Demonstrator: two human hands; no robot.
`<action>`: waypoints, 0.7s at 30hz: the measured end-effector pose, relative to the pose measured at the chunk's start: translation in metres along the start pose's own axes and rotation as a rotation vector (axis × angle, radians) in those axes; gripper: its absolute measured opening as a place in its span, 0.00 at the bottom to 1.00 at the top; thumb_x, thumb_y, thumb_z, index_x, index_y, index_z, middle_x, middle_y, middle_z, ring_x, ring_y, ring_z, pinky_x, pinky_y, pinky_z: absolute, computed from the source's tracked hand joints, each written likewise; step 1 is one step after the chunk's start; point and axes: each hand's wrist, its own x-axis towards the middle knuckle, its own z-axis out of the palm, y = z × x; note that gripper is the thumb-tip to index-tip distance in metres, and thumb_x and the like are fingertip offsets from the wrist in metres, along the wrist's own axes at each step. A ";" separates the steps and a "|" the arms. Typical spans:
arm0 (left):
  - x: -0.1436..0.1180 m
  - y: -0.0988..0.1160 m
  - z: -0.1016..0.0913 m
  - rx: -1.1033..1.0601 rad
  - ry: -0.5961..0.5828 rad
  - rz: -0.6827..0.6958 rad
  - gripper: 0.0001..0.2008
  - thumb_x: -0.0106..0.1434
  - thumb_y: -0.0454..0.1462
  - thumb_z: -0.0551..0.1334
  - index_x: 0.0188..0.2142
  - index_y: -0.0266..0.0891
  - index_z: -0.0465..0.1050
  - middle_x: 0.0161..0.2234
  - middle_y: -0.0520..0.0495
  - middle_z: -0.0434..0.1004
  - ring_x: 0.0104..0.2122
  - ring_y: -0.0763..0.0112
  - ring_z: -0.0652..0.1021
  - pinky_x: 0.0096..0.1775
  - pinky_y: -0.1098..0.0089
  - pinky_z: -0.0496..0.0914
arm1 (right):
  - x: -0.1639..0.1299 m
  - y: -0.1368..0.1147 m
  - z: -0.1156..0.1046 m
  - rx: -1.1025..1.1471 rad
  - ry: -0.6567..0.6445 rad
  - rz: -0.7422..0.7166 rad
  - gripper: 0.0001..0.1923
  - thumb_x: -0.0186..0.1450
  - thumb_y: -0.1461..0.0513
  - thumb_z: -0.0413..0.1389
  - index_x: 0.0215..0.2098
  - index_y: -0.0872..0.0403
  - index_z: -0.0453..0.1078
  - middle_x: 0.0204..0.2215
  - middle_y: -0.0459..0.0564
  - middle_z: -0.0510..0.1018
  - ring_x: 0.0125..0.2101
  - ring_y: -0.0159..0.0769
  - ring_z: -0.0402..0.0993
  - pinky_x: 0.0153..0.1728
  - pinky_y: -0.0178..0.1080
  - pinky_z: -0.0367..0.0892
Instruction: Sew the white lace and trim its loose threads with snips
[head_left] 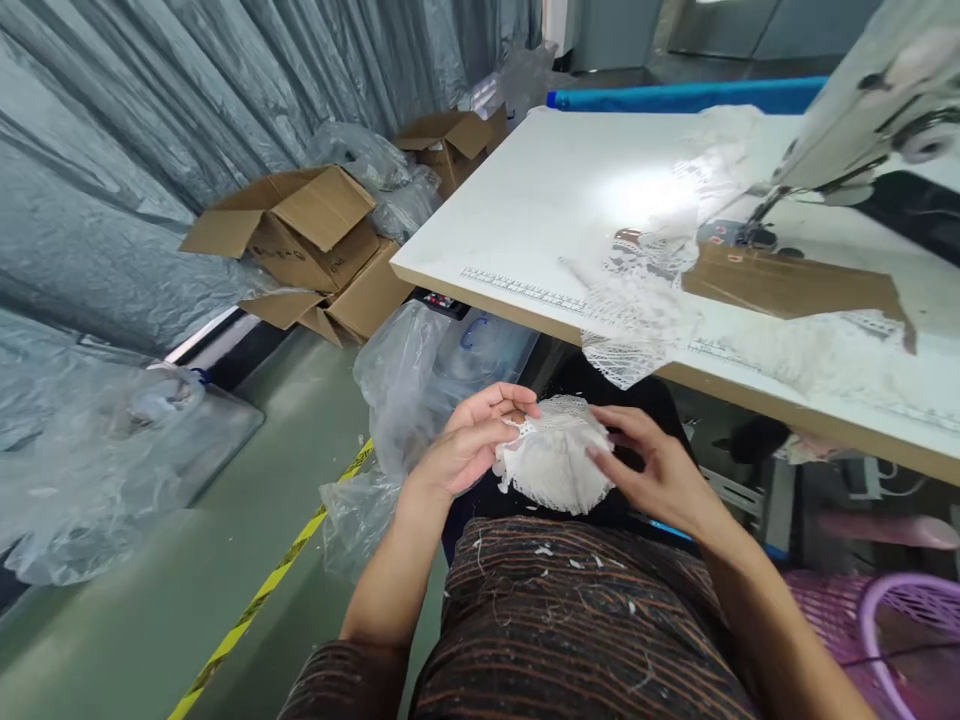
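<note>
A white lace bundle (559, 460), rounded like a cup, lies over my lap below the table's front edge. My left hand (484, 435) grips its left edge between thumb and fingers. On the other side my right hand (645, 460) has thumb and fingers at the bundle's right edge, the fingertips partly hidden behind it. More white lace (637, 310) spreads over the table and hangs off its front edge. This lace runs back toward the needle area of a sewing machine (840, 130).
The white sewing table (517, 200) has ruler markings along its front. Brown cardboard (795, 280) lies by the machine. Open cartons (300, 240) and plastic bags (405, 370) stand left. A purple basket (870, 630) is at lower right. Yellow-black tape (277, 585) marks the floor.
</note>
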 end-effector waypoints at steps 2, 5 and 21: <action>0.008 0.003 0.016 -0.029 -0.108 -0.028 0.14 0.50 0.30 0.64 0.39 0.37 0.75 0.36 0.45 0.75 0.34 0.71 0.75 0.36 0.72 0.68 | -0.002 -0.010 0.005 0.160 -0.165 -0.034 0.28 0.58 0.57 0.65 0.57 0.46 0.69 0.54 0.52 0.72 0.54 0.46 0.67 0.53 0.45 0.65; 0.023 0.004 0.035 0.009 -0.201 -0.045 0.14 0.52 0.31 0.66 0.40 0.37 0.75 0.38 0.43 0.76 0.36 0.70 0.76 0.39 0.71 0.69 | -0.002 -0.019 0.007 0.395 -0.176 0.000 0.23 0.60 0.56 0.63 0.53 0.48 0.72 0.45 0.50 0.78 0.44 0.39 0.74 0.45 0.41 0.69; 0.113 0.052 0.101 0.500 -0.644 -0.095 0.17 0.55 0.36 0.68 0.44 0.32 0.74 0.30 0.48 0.74 0.29 0.78 0.72 0.31 0.74 0.66 | -0.010 -0.054 -0.122 0.436 0.414 0.157 0.16 0.56 0.52 0.65 0.37 0.53 0.76 0.25 0.47 0.78 0.24 0.32 0.71 0.25 0.34 0.67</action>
